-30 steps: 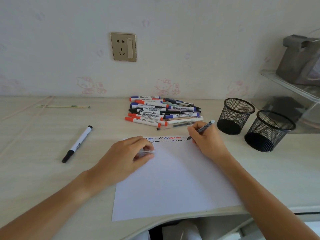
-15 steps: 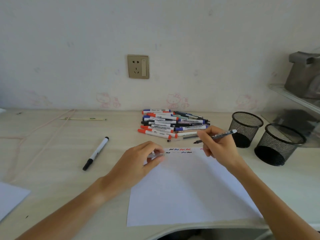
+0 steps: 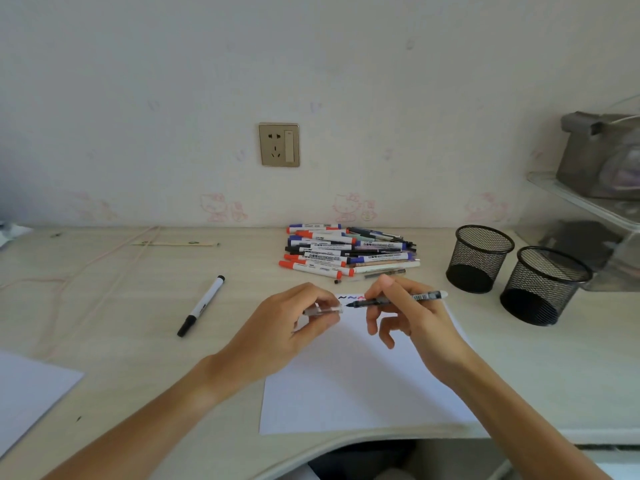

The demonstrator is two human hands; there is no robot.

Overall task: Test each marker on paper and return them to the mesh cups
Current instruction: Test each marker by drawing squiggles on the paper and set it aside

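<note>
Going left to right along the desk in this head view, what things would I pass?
Spare sheet of paper → lone black-capped marker → left hand holding a clear cap → right hand holding a pen → nearer-left mesh cup → right mesh cup.

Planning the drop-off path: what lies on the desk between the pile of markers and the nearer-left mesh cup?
In the head view, only bare desk lies between the marker pile and that mesh cup.
</note>
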